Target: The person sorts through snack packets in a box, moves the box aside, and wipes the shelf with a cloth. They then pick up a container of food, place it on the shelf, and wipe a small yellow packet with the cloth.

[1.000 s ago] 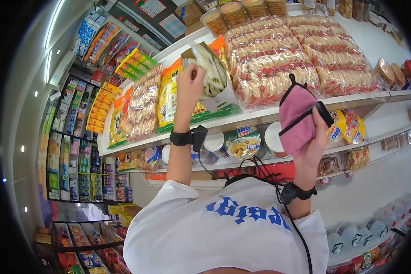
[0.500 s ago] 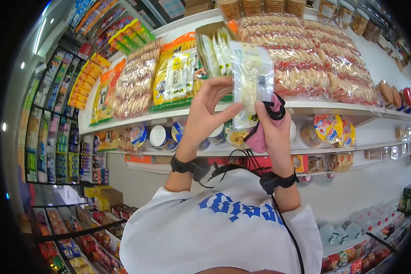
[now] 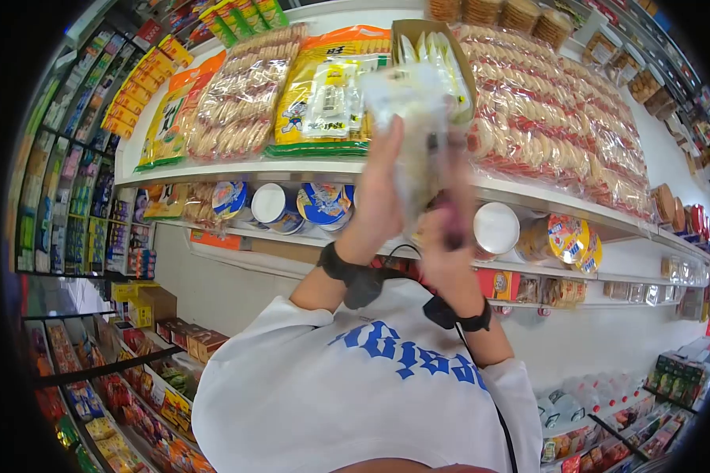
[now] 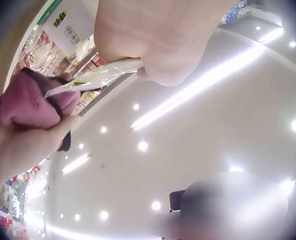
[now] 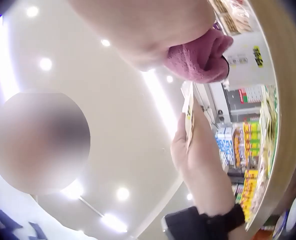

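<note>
The clear plastic snack packet (image 3: 409, 118) is already off the white shelf (image 3: 213, 171). The left hand (image 3: 380, 193) has a pinching grip on it, and the right hand (image 3: 448, 252) is clamped on a pink cloth mask (image 5: 203, 60) beside it.

The clear plastic snack packet (image 3: 412, 110) is smeared by motion in the head view, so its print cannot be read. Just below the packet, the pink cloth mask (image 3: 453, 227) shows only as a sliver behind the right hand (image 3: 450, 260). In the left wrist view, the left hand (image 4: 158, 35) above the packet is cut off by the top edge, its fingertips unseen.
</note>
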The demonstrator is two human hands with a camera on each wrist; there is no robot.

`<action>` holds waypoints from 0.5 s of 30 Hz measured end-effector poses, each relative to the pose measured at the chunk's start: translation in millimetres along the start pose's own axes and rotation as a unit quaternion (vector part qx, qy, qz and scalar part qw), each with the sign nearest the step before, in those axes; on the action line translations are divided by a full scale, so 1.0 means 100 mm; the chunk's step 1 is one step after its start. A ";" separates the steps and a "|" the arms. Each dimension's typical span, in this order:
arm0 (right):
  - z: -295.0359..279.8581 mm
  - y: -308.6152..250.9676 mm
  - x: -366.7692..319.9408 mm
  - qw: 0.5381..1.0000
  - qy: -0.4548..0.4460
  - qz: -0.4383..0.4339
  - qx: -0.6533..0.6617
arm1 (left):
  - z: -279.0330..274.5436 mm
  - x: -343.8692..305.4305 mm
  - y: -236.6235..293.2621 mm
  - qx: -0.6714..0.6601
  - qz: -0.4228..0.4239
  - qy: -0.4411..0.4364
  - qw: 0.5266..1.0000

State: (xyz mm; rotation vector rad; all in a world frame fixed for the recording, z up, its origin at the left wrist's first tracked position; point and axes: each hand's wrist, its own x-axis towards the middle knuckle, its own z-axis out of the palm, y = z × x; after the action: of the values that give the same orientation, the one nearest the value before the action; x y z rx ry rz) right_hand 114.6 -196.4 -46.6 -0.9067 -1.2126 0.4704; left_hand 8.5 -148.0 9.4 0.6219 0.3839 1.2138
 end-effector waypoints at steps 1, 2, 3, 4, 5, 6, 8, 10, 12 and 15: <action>0.07 -0.09 0.00 0.995 -0.055 -0.051 -0.064 | -0.01 -0.02 -0.20 0.031 0.008 0.060 0.998; 0.13 -0.18 0.01 0.982 -0.103 -0.106 -0.119 | -0.05 -0.11 -0.24 0.078 0.056 -0.086 0.992; 0.04 -0.21 0.12 0.983 -0.109 -0.097 -0.114 | 0.01 -0.14 -0.24 0.088 0.034 -0.113 0.989; -0.06 -0.21 0.29 0.983 -0.120 -0.091 -0.106 | 0.08 -0.13 -0.24 0.097 0.018 -0.138 0.986; -0.09 -0.14 0.33 0.985 -0.089 -0.082 -0.126 | 0.17 -0.16 -0.21 0.167 0.017 -0.159 0.973; -0.08 -0.09 0.44 0.985 -0.038 -0.094 -0.137 | 0.11 -0.17 -0.30 0.171 -0.030 -0.169 0.970; -0.22 -0.11 0.59 0.972 -0.068 -0.097 -0.202 | 0.11 -0.17 -0.46 0.143 -0.017 -0.165 0.976; -0.19 -0.11 0.57 0.970 -0.084 -0.110 -0.201 | 0.09 -0.12 -0.28 0.219 -0.092 -0.154 0.959; -0.18 -0.13 0.51 0.971 -0.128 -0.103 -0.174 | 0.08 -0.08 -0.22 0.299 -0.122 -0.161 0.933; -0.30 0.07 0.56 0.993 -0.067 -0.023 -0.099 | 0.05 -0.09 -0.30 0.379 -0.033 -0.236 0.894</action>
State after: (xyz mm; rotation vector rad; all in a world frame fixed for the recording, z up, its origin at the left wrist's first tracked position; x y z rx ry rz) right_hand 161.5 -161.3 -21.2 -1.0254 -1.4195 0.3830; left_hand 30.9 -164.2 -6.2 1.5318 0.4568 0.7759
